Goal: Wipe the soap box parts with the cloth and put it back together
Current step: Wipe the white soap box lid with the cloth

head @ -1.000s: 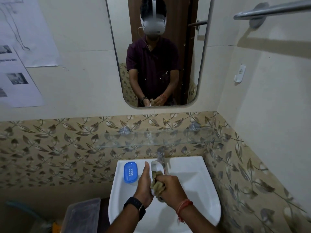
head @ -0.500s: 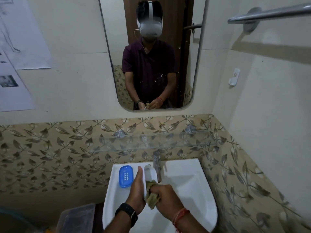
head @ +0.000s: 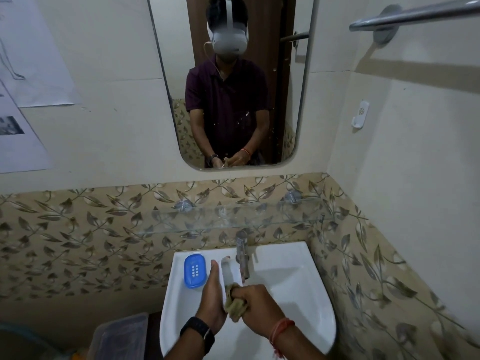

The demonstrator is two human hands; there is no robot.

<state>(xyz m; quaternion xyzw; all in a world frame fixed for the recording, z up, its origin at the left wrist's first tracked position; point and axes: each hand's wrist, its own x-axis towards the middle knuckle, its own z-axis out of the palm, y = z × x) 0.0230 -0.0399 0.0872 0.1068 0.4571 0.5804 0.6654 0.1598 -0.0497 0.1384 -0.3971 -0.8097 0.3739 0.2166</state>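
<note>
Partly hidden: near end of the white soap box part (head: 229,272) sits behind the cloth (head: 235,303), left fingers can't be seen | left hand (head: 212,300) stands on edge, thumb up, holding the white soap box part over the sink (head: 298,294) | right hand (head: 260,305) squeezes the cloth against it | blue part (head: 194,271) lies flat on the sink's far left rim

Glossy blue plastic tray (head: 194,271), matt olive cloth (head: 235,302), shiny metal tap (head: 242,255).

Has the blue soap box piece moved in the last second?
No. The blue soap box piece sits at the same spot on the sink's back left rim, left of the tap.
</note>
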